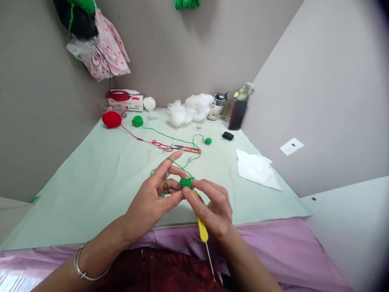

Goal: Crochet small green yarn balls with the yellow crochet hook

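Between my fingertips is a small green crochet piece (184, 183). My left hand (158, 190) pinches its left side, with green yarn (178, 164) running over the raised index finger and round the other fingers. My right hand (212, 207) grips a crochet hook (202, 229) with a yellow handle, and its fingertips touch the piece's right side. The hook's thin tip stands up beside the green stitches; whether it is through a loop I cannot tell. Just beyond the hands lie orange thread snips (191, 149) and a small green crocheted ball (208, 140) on a yarn strand.
At the back left are a red yarn ball (112, 119), a green yarn ball (137, 121) and a white yarn ball (149, 103). White stuffing (191, 108), a pen cup (215, 109), a phone (237, 115) and a bottle (241, 93) stand along the wall. White paper (257, 168) lies right.
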A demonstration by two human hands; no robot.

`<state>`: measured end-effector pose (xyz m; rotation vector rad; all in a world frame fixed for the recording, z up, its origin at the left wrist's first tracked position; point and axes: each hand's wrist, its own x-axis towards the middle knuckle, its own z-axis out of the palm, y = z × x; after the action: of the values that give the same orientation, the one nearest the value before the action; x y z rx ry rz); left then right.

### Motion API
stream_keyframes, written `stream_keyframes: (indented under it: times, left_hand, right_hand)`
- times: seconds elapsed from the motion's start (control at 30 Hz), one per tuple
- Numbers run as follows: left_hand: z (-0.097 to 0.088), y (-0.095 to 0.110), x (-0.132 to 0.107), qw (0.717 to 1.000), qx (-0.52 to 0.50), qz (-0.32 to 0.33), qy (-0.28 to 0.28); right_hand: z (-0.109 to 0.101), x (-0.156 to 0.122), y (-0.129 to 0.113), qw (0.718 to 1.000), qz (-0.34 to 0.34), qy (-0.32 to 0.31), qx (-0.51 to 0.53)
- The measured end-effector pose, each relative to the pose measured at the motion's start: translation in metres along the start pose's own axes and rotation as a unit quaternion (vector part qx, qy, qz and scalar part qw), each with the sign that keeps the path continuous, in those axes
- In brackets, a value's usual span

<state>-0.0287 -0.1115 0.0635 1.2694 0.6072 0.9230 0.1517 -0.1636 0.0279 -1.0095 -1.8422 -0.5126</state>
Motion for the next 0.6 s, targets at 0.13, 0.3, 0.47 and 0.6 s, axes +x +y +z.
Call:
stream_keyframes:
  times: [0.13,0.3,0.47,0.6]
  left_hand:
    - [0.000,-0.005,0.002,0.998,-0.054,-0.014,-0.001]
    - [-0.001,-0.003,0.005,0.999,-0.041,-0.028,0.012]
    - [-0.002,0.003,0.006,0.999,0.043,-0.027,0.015]
    - [-0.006,0.003,0.005,0.998,0.051,-0.032,0.016]
  right_hand:
    - [0.005,-0.002,0.002,0.999,-0.014,0.042,0.007]
    - [0.005,0.010,-0.003,0.984,0.077,0.061,0.148]
    - [-0.005,0.015,-0.012,0.958,0.179,0.028,0.224]
    - [-0.010,0.013,-0.011,0.930,0.219,0.026,0.294]
